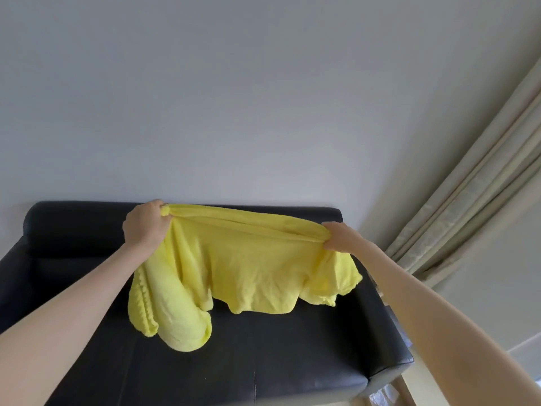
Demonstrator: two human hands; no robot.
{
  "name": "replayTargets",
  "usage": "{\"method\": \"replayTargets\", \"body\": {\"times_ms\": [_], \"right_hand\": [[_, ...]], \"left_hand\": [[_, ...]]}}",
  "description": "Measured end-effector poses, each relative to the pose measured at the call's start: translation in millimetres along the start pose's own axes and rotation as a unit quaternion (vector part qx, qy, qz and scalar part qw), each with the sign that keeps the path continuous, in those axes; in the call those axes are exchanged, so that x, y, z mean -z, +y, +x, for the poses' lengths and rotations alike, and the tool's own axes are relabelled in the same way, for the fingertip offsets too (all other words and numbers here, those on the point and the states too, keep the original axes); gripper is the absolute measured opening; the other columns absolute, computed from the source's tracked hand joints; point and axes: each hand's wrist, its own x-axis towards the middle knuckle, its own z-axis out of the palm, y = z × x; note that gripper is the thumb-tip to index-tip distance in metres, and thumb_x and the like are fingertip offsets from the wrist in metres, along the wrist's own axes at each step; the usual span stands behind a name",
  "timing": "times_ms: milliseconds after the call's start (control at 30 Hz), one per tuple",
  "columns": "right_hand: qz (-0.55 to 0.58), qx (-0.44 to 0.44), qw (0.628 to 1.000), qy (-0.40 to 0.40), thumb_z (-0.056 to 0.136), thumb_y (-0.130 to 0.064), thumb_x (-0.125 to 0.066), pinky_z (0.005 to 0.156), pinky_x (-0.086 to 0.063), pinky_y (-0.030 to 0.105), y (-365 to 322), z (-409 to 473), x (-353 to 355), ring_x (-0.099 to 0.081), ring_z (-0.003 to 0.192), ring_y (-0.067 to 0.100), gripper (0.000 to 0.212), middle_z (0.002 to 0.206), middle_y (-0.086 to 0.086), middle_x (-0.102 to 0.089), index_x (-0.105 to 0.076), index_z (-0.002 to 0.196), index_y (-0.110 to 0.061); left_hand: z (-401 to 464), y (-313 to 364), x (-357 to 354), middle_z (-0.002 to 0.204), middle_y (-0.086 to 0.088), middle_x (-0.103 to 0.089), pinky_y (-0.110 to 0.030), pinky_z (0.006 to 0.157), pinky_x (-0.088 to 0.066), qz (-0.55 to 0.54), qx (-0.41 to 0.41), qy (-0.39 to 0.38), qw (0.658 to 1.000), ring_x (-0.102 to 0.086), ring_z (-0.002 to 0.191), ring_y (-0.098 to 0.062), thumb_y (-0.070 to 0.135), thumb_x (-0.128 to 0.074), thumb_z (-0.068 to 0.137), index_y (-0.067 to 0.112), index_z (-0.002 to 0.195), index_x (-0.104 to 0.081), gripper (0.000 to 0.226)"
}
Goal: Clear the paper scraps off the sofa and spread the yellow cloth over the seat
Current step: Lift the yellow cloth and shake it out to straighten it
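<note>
The yellow cloth (248, 268) hangs in the air above the black leather sofa (263, 361), stretched between both hands near the backrest. My left hand (145, 225) grips its top left corner, bunched in the fist. My right hand (341, 237) pinches the top right edge. The cloth's lower part droops in folds, and its left end hangs down in a thick roll close to the seat. I see no paper scraps on the visible seat.
A plain grey wall (234, 98) rises behind the sofa. Beige curtains (468, 200) hang at the right, past the sofa's right end. A light wooden leg or frame (407, 391) shows below the sofa's right front corner.
</note>
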Motion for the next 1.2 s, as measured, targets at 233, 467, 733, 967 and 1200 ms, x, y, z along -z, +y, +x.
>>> {"method": "replayTargets", "body": {"times_ms": [233,467,733,967,1200], "right_hand": [[0.2,0.115,0.972,0.041,0.076,-0.021,-0.076,0.082,-0.046,0.031,-51,1,20,-0.057,0.091,0.018,0.027,0.096,-0.001,-0.062,-0.061,0.098,-0.018],[0.104,0.222,0.965,-0.088,0.068,-0.022,-0.08,0.072,-0.049,0.03,-130,-11,25,-0.058,0.081,0.015,0.034,0.09,-0.002,-0.061,-0.059,0.095,-0.017],[-0.112,0.092,0.968,-0.204,0.076,-0.012,-0.07,0.077,-0.047,0.031,-62,-23,25,-0.056,0.094,0.019,0.046,0.104,-0.007,-0.057,-0.058,0.12,-0.016],[0.461,-0.005,0.887,-0.031,0.087,-0.023,-0.059,0.074,-0.047,0.024,-22,-32,35,-0.057,0.077,0.013,0.014,0.082,-0.001,-0.061,-0.066,0.087,-0.011],[-0.011,0.025,0.998,0.058,0.091,-0.018,-0.036,0.065,-0.042,0.034,-32,-32,9,-0.056,0.084,0.025,0.02,0.096,0.005,-0.057,-0.051,0.104,-0.018]], "left_hand": [[-20,17,-9,0.142,-0.007,-0.049,-0.037,0.096,-0.045,0.006,-0.057,-0.337,0.94,-0.05,0.126,-0.027,0.049,-0.083,0.063,0.022,0.144,-0.033,0.098],[-57,92,-48,0.097,0.013,-0.068,-0.023,0.07,-0.047,-0.143,-0.147,-0.363,0.909,-0.065,0.094,-0.014,0.064,-0.072,0.066,0.034,0.108,-0.062,0.053],[-60,73,-54,0.051,0.003,-0.05,-0.029,0.052,-0.039,-0.177,-0.146,-0.345,0.91,-0.05,0.048,-0.013,0.048,-0.053,0.07,0.011,0.06,-0.056,0.039],[-61,81,-43,0.078,-0.003,-0.07,-0.032,0.078,-0.053,-0.172,-0.137,-0.523,0.824,-0.069,0.077,-0.02,0.045,-0.06,0.071,0.017,0.07,-0.069,0.029],[-72,95,-40,0.08,-0.005,-0.061,-0.033,0.077,-0.045,-0.219,-0.125,-0.58,0.774,-0.06,0.076,-0.021,0.048,-0.058,0.062,0.012,0.068,-0.06,0.036]]}}
